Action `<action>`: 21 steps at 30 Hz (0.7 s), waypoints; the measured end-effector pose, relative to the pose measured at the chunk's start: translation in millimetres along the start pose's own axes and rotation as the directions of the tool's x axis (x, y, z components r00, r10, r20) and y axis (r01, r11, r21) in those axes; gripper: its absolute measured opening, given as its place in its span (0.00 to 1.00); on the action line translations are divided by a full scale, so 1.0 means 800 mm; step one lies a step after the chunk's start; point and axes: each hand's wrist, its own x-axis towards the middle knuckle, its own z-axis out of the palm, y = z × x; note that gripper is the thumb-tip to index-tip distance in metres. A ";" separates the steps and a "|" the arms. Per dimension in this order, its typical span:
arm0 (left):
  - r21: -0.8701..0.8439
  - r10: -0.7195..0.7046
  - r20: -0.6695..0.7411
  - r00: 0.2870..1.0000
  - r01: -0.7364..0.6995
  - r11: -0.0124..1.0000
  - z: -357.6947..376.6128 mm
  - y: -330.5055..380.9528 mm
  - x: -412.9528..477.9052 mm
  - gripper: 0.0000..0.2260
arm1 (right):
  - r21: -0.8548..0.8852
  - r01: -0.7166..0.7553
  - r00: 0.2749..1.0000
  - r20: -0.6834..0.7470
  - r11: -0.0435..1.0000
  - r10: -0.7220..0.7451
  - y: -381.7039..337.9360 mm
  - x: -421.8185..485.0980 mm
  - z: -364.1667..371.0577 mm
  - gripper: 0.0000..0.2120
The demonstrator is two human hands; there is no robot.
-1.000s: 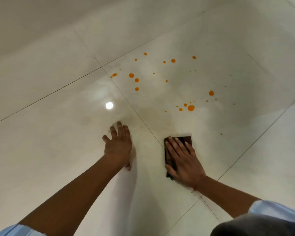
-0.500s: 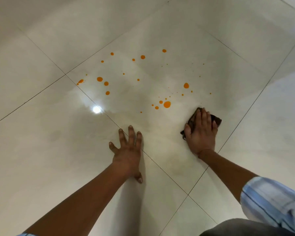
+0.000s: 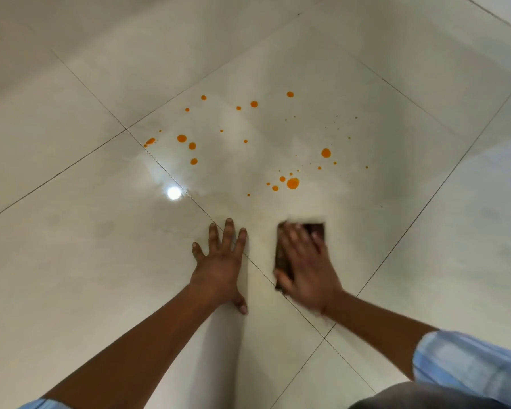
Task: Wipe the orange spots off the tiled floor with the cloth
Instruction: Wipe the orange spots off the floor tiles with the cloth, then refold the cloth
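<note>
Several orange spots (image 3: pixel 292 183) lie scattered over one glossy pale floor tile (image 3: pixel 381 128), from a smear near the grout line at the left (image 3: pixel 150 141) to a larger drop at the right (image 3: pixel 325 152). My right hand (image 3: pixel 306 265) presses flat on a dark brown folded cloth (image 3: pixel 317 230), blurred with motion, just below the nearest spots. My left hand (image 3: pixel 220 262) rests flat on the floor with its fingers spread, beside the cloth and holding nothing.
Dark grout lines cross the floor diagonally, one running under my left hand. A bright lamp reflection (image 3: pixel 173 192) shines left of the spots. Light blue sleeves (image 3: pixel 466 361) and a dark garment show at the bottom right.
My right hand has slid the cloth from the right side, near the tile's edge, back leftward and toward me, next to my left hand. The left hand has stayed planted.
</note>
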 end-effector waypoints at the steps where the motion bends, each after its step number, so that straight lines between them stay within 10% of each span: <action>1: -0.004 0.010 -0.020 1.000 -0.010 1.000 0.002 -0.001 -0.002 0.68 | -0.012 0.129 0.991 0.024 0.992 -0.129 -0.008 -0.017 0.003 0.36; 6: -0.201 0.002 -0.215 0.977 -0.046 0.979 0.022 -0.029 -0.016 0.56 | 0.108 0.339 0.940 0.012 0.935 -0.342 -0.027 0.005 0.002 0.23; 11: -0.587 -0.142 -0.133 0.981 0.037 0.808 -0.014 -0.048 -0.099 0.26 | 0.607 -0.317 0.917 0.393 0.729 0.072 -0.099 0.050 -0.112 0.13; 17: -0.973 -0.233 0.230 0.945 0.225 -0.051 -0.193 -0.017 -0.259 0.09 | 0.709 -0.534 0.834 0.530 0.460 0.151 -0.198 0.061 -0.334 0.11; 21: -0.923 -0.213 0.289 0.933 0.213 -0.321 -0.331 0.003 -0.389 0.19 | 0.776 -0.565 0.824 0.551 0.281 0.134 -0.250 0.034 -0.515 0.11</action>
